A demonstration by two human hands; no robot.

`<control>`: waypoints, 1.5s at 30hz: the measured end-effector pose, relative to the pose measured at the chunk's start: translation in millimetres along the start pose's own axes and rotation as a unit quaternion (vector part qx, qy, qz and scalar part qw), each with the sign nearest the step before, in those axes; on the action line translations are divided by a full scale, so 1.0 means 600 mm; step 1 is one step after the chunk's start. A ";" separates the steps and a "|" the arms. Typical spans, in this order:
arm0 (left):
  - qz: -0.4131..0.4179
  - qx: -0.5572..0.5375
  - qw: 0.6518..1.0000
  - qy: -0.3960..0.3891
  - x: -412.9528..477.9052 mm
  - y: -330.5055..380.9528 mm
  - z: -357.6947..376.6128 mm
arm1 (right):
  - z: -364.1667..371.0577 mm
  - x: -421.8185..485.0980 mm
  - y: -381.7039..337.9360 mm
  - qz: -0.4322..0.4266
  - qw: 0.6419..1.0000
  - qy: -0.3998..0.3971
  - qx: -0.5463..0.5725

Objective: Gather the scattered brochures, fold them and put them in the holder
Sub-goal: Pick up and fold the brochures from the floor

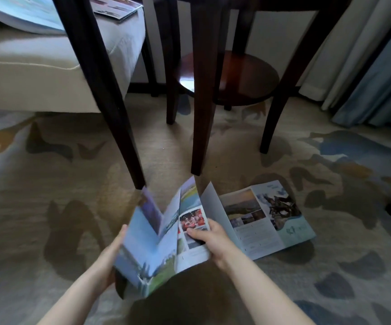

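Brochure [157, 242] half-folded, lower centre | left hand [111, 254] gripping its left edge | right hand [213, 238] pinching right panel | second brochure [267, 221] open on carpet [72, 160], lower right

The lone head-worn camera looked forward and down from close above the carpet [72, 160]. It faced dark furniture legs [201, 113] standing farther along the carpet.

This is looking like a hotel room or a sitting room: a patterned carpet [72, 160] is covering the floor, a cream-cushioned chair [49, 73] is standing beside a dark round table [202, 102] with a lower shelf [248, 76], long curtains [377, 66] are hanging at the right, and glossy brochures [267, 221] are lying about.
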State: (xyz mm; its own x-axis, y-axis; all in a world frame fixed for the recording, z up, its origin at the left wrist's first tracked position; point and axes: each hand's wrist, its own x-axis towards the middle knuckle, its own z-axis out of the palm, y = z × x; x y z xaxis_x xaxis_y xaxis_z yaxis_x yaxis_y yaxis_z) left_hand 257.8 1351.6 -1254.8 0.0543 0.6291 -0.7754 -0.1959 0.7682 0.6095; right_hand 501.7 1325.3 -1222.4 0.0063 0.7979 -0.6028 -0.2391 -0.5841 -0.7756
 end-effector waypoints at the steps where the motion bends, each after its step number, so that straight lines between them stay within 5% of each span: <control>1: 0.007 -0.020 1.000 0.003 0.000 0.000 0.004 | -0.003 0.000 -0.007 -0.013 0.999 0.006 -0.040; 9: 0.053 0.228 0.971 0.044 -0.012 0.000 0.019 | -0.026 0.005 0.011 -0.044 0.963 0.078 -0.255; 13: 0.074 0.173 0.982 0.009 -0.024 0.011 0.014 | -0.033 0.014 0.057 -0.007 0.935 0.105 -0.337; 17: 0.068 0.092 0.991 -0.067 -0.039 0.033 -0.012 | -0.031 0.016 0.072 0.048 0.940 0.176 -0.289; 20: 0.081 0.056 0.990 -0.104 -0.048 0.049 -0.033 | -0.017 0.003 0.069 -0.020 0.905 0.267 -0.330; 22: 0.091 0.043 0.989 -0.109 -0.051 0.053 -0.042 | -0.004 -0.002 0.059 -0.061 0.944 0.219 -0.240; 24: 0.096 0.024 0.989 -0.107 -0.053 0.055 -0.048 | 0.011 0.000 0.046 -0.008 0.992 0.112 -0.049; 26: 0.098 -0.003 0.990 -0.105 -0.054 0.056 -0.050 | 0.017 0.003 0.033 0.016 0.999 0.037 0.014; 30: 0.107 -0.016 0.992 -0.063 -0.051 0.058 -0.050 | 0.021 0.002 0.009 -0.072 0.987 0.109 -0.097; 34: 0.114 0.006 0.993 0.002 -0.046 0.057 -0.032 | 0.024 -0.017 -0.029 -0.130 0.982 0.083 -0.107; 38: 0.134 0.034 0.990 0.029 -0.047 0.048 0.009 | 0.052 -0.051 -0.045 -0.232 0.931 0.147 -0.239; 42: 0.138 -0.026 0.985 -0.097 -0.062 0.032 0.062 | 0.134 -0.079 -0.017 -0.221 0.900 0.024 -0.374; 45: 0.192 0.053 0.976 -0.089 -0.073 0.030 0.076 | 0.172 -0.071 0.007 -0.163 0.892 -0.041 -0.419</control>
State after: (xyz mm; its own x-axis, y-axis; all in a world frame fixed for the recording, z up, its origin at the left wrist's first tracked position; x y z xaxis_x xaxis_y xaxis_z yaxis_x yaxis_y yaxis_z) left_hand 296.7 1343.4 -1202.6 0.1688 0.8765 -0.4509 -0.1336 0.4736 0.8706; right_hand 400.2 1304.3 -1180.4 -0.1357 0.9340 -0.3305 0.5732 -0.1981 -0.7951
